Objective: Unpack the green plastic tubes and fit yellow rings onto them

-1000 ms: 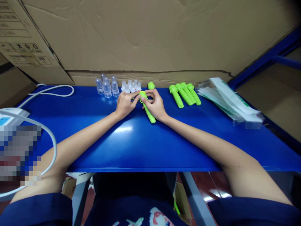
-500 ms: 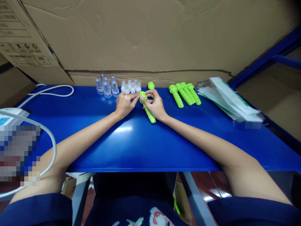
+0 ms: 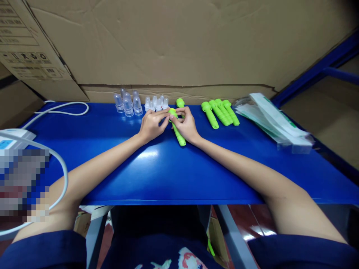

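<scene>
My right hand (image 3: 186,125) is wrapped round a lime-green plastic tube (image 3: 178,135) whose lower end sticks out toward me, resting on the blue table (image 3: 174,175). My left hand (image 3: 150,124) pinches at the tube's far end, fingertips meeting those of the right hand. Just beyond the hands stand small clear caps (image 3: 156,103) and a single green piece (image 3: 180,102).
Larger clear caps (image 3: 127,102) stand at the back left. Several green tubes (image 3: 220,111) lie side by side at the back right, with a pile of clear plastic bags (image 3: 273,121) beyond them. White cable (image 3: 64,108) and a white device (image 3: 12,136) sit left. A cardboard wall (image 3: 179,45) backs the table.
My left hand's fingers have closed in over the tube's far end, now hiding most of its head. The tube and my right hand have barely shifted.
</scene>
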The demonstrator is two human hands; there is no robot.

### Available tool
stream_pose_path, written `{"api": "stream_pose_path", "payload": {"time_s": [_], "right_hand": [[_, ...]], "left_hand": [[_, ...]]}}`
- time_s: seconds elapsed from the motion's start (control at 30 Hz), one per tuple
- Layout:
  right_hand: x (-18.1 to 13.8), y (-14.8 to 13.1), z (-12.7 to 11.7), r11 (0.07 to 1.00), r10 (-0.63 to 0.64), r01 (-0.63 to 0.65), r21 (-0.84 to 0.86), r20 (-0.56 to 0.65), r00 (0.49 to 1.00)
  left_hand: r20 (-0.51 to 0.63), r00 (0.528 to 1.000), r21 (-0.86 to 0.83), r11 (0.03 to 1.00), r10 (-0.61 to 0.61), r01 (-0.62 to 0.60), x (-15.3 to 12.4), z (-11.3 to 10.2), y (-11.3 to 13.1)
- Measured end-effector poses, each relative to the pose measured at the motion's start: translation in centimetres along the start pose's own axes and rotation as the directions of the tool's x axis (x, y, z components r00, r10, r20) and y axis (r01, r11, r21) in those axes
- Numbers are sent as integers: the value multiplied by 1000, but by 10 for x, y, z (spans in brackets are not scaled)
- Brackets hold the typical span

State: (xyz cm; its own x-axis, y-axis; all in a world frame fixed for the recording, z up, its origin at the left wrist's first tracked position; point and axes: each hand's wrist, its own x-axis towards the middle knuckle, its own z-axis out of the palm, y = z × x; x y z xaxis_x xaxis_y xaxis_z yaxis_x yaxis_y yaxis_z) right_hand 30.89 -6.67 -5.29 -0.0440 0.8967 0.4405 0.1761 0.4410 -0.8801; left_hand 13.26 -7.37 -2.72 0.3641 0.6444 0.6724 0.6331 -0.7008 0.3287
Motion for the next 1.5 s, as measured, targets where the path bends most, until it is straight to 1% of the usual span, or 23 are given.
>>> {"api": "stream_pose_path", "payload": {"time_s": [0.2,0.33,0.43,0.73,0.93,1.07,1.27,1.5], "right_hand": [[0,-3,2,1000,-16,16,4,-30,999],[-2,-6,3,999,2,-1,32,-43,999],[-3,-7,3,1000,8,-7,30,-40,999],[-1,-8,2,999,-52,52,-2,-40,998],[-1,-8,4,994,-107,106,-29,-31,994],[-2,-10,4,994,-105,105,-34,-7,994],[-3,-8,4,995,-98,98,-8,5,995],[-3,-7,3,994,-110,110,-5,16,994]], "left_hand": [[-31,999,-69,997,14,-16,2,2,-6],[-1,999,-109,993,42,-41,1,7,-11],[0,999,-118,992,45,-44,1,8,-12],[-21,995,-145,984,98,-100,0,11,-20],[-85,994,-158,984,65,-78,2,10,-20],[-83,992,-165,980,96,-108,3,10,-21],[-115,992,-161,984,55,-74,4,7,-22],[-110,993,-136,989,47,-61,4,5,-21]]}}
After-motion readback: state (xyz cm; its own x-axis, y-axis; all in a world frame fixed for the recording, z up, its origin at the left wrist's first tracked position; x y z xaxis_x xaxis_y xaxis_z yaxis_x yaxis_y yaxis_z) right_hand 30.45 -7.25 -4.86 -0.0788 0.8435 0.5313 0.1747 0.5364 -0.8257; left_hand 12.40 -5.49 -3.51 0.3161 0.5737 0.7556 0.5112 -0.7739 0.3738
